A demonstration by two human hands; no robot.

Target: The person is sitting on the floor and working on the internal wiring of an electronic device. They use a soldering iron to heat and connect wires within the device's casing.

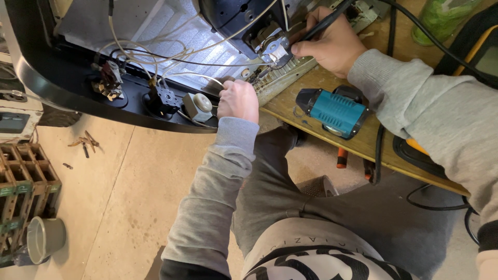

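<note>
Right hand (332, 44) is closed in a pen grip on a slim black corded soldering-type tool (324, 23), tip down at the small metal terminal block (272, 49) under the black round motor housing (233, 18). Left hand (237, 99) is fisted around thin white wires (207, 78) just beside the joint, pulling them taut.

To do this well, I'd say: keep the tip on the terminal only, hold the wire dead steady with the left hand, and brace the right wrist on the wooden table (290, 106).

Room is tight. White wire loops (155, 52) cross close to the tip, so there's a risk of scorching the insulation. The grey round knob part (198, 105) and the black switch (165, 97) sit on the black curved appliance rim (78, 103), near the left hand. The teal-and-black power tool (334, 111) lies near the table edge, and black cables (381, 145) hang over it. Open floor (119, 181) lies below left; the wooden crate (23, 181) and grey pot (44, 238) are well apart.
</note>
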